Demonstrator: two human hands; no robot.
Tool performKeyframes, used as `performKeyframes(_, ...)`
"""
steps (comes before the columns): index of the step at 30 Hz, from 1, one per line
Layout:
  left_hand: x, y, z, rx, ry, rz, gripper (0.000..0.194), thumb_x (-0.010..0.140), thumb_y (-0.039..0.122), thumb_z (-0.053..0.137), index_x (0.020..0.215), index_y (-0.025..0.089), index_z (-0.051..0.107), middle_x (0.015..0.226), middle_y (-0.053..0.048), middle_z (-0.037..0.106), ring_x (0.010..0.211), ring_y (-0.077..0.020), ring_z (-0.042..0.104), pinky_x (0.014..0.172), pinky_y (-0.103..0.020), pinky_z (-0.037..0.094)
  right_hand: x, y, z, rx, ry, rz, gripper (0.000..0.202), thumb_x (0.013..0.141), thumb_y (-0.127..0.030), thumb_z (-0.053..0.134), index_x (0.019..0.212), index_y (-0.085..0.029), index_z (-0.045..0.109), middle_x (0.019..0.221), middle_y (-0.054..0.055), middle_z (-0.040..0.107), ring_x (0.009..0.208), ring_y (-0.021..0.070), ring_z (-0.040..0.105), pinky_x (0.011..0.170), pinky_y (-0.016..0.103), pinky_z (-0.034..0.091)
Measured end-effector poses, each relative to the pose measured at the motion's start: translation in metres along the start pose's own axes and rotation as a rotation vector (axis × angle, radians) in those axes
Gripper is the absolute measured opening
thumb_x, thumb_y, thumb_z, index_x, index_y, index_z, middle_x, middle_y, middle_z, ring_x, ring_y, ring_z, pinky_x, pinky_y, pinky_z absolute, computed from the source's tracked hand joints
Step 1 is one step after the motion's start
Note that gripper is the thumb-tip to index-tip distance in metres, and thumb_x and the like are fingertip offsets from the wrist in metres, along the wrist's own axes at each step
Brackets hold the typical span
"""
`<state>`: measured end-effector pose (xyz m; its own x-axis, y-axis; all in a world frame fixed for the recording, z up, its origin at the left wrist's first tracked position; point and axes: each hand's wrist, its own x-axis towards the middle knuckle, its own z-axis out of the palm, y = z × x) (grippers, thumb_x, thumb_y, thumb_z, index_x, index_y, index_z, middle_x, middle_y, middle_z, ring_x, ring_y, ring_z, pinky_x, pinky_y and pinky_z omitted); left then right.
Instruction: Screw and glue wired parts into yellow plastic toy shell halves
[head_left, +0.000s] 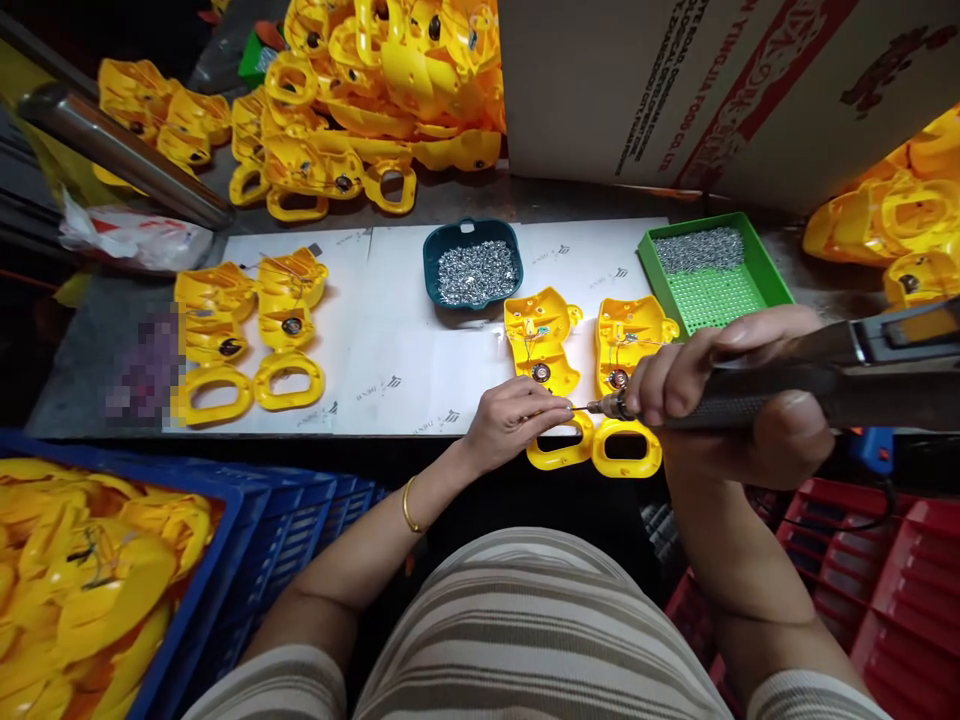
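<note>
My right hand (739,385) is wrapped round a dark power screwdriver (780,385), which lies nearly level and points left. At its tip, the fingers of my left hand (517,415) pinch together round the end of the thin bit (583,407); whether a screw is between them is too small to tell. Just below and behind the bit are two yellow plastic shells with ring handles, the left shell (536,325) and the right shell (630,325). Each holds wires and a small round speaker. My right hand partly covers the right shell.
A dark teal tray (431,275) of screws stands behind the shells, with a green basket (776,285) of screws to its right. Two more shells (289,300) lie on the left. Piled shells (420,80) and a large carton (600,90) stand behind; a blue crate (247,510) is lower left.
</note>
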<state>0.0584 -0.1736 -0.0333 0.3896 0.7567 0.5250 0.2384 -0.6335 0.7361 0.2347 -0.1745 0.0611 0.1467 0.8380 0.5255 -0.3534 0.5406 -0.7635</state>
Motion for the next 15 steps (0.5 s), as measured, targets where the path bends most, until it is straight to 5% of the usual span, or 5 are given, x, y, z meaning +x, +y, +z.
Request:
performKeyframes(6,-0.0055,0.0012,0.0056,-0.025,-0.017,-0.055,0.014,0.086,0.025,0.070,0.094,0.015,0.076,0.081,-0.007,0.074,0.072,-0.0124,0.067,0.067,-0.023,0.055,-0.0027,0.0064,-0.0036,-0.001,-0.004,0.011,0.017,0.083,-0.044,0.060,0.090,-0.028,0.057,0.050,-0.007,0.045,0.034,0.0124,0.038,0.036,0.029,0.041)
performKeyframes(11,-0.0066,0.0019,0.0063,0.035,-0.083,-0.092,0.035,0.083,0.035,0.072,0.109,0.011,0.071,0.078,-0.006,0.073,0.057,-0.0086,0.059,0.055,-0.019,0.049,-0.0027,0.0069,-0.0032,-0.006,0.006,0.030,0.021,0.082,-0.047,0.062,0.089,-0.029,0.055,0.050,-0.008,0.045,0.033,0.0116,0.039,0.037,0.028,0.042)
performKeyframes(15,-0.0051,0.0033,0.0082,0.017,-0.112,-0.081,0.019,0.091,0.027,0.064,0.099,0.013,0.074,0.084,-0.007,0.076,0.070,-0.0121,0.069,0.065,-0.020,0.053,-0.0018,0.0073,-0.0027,0.046,0.006,0.034,0.015,0.083,-0.041,0.061,0.088,-0.027,0.057,0.051,-0.007,0.045,0.035,0.0114,0.043,0.036,0.026,0.040)
